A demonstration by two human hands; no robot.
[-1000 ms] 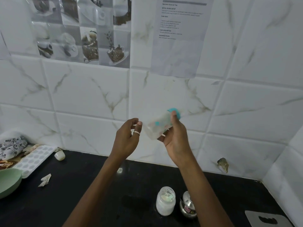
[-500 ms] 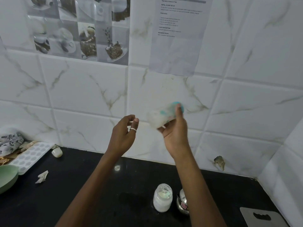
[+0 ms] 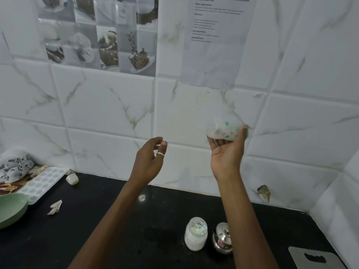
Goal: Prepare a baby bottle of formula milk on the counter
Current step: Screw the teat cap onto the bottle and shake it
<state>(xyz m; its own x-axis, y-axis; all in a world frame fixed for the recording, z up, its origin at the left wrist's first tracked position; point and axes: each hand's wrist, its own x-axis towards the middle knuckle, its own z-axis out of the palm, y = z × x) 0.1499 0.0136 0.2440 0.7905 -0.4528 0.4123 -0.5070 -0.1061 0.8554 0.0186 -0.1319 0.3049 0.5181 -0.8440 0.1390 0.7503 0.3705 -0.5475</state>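
My right hand (image 3: 227, 152) is raised in front of the tiled wall and grips a baby bottle (image 3: 225, 130), which lies tilted on its side and looks blurred; its teal cap end points right, past my thumb. The bottle holds milky white liquid and has teal and red prints. My left hand (image 3: 150, 160) hovers to the left of it at about the same height, fingers loosely curled, holding nothing, with a silver ring on one finger. A clear jar of white powder (image 3: 195, 236) stands on the black counter (image 3: 116, 230) below.
A small steel lidded pot (image 3: 222, 238) stands right of the jar, partly behind my right forearm. A grey board (image 3: 314, 258) lies at the bottom right. At the left are a green bowl (image 3: 10, 209), a white mould tray (image 3: 41, 183), a crumpled paper scrap (image 3: 55, 206) and a patterned cloth (image 3: 13, 167).
My right hand has swung the bottle to the right, away from my left hand, and the bottle has blurred with the motion. The gap between my hands has widened.
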